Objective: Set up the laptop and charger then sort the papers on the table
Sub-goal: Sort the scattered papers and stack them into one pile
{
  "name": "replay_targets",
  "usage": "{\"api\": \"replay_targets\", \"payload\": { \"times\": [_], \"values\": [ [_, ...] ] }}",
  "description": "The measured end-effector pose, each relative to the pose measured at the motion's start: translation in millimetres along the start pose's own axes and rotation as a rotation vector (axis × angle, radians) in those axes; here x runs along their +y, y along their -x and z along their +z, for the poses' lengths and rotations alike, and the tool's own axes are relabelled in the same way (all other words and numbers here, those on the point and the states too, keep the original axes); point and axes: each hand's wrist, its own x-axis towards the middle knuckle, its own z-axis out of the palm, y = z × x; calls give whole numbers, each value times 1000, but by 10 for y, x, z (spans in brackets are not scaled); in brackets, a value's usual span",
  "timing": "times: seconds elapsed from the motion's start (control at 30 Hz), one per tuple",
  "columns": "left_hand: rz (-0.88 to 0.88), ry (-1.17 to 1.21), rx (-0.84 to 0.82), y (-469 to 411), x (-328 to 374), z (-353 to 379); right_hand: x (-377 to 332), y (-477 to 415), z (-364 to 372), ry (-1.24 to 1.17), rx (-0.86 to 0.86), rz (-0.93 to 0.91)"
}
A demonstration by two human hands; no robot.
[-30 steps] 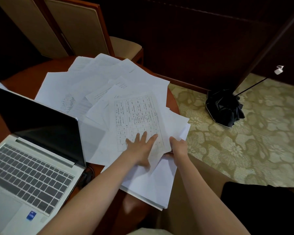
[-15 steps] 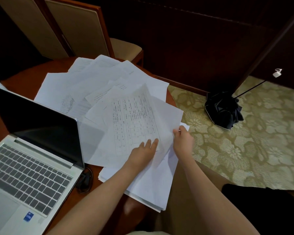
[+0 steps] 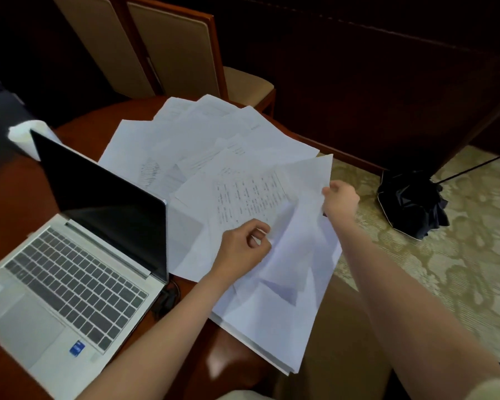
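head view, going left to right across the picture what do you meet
laptop → left hand → right hand, gripping a sheet by its edge → black umbrella on the carpet. The papers span the middle, so they are left out.

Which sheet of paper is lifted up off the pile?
The blank sheet pinched by the right hand, its top corner raised; the other sheets lie on the table.

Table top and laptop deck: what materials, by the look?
The table top looks like reddish-brown wood or veneer under glossy varnish: a soft light patch reflects near its front edge. The laptop deck is matte silver, likely aluminium or painted plastic; the look leaves that open.
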Motion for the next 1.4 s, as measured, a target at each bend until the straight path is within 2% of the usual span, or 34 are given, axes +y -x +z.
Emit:
{"api": "replay_targets", "payload": {
  "times": [0.17, 0.2, 0.23, 0.27, 0.33, 0.4, 0.47, 0.53, 0.67, 0.8, 0.97, 1.0, 1.07, 1.13, 1.3, 1.4],
  "values": [
    [83, -89, -377, 78, -100, -54, -113, -75, 172, 41, -129, -74],
    [57, -100, -438, 64, -140, -56, -117, -82, 193, 38, -151, -65],
    [28, -141, -427, 36, -193, -55, -119, -93, 217, 39, -168, -60],
    [-11, -223, -327, -7, -251, -58, -114, -110, 250, 40, -186, -61],
    [-197, -349, 32, -101, -323, -83, -101, -141, 321, 102, -286, -84],
    [-508, -241, 291, -215, -353, -131, -83, -141, 418, 237, -411, -80],
    [-691, -50, 416, -341, -392, -174, -74, -158, 517, 306, -435, -36],
    [-738, 64, 506, -459, -427, -190, -101, -154, 590, 359, -449, -19],
    [-810, 68, 546, -584, -434, -223, -155, -151, 690, 263, -543, -64],
    [-782, 202, 486, -609, -506, -267, -156, -87, 700, 11, -674, 14],
    [-671, 336, 452, -596, -553, -352, -108, -111, 595, -73, -808, 28],
    [-668, 330, 468, -587, -555, -363, -92, -121, 575, -31, -794, 20],
    [-694, 323, 516, -578, -550, -364, -59, -166, 555, 68, -602, -19],
    [-707, 323, 507, -564, -541, -343, -32, -204, 527, -39, -494, 38],
    [-633, 534, 317, -558, -431, -243, 58, -202, 458, -330, -628, 132],
    [-605, 514, 305, -567, -424, -227, 60, -106, 453, -336, -699, 152]
  ]
}}
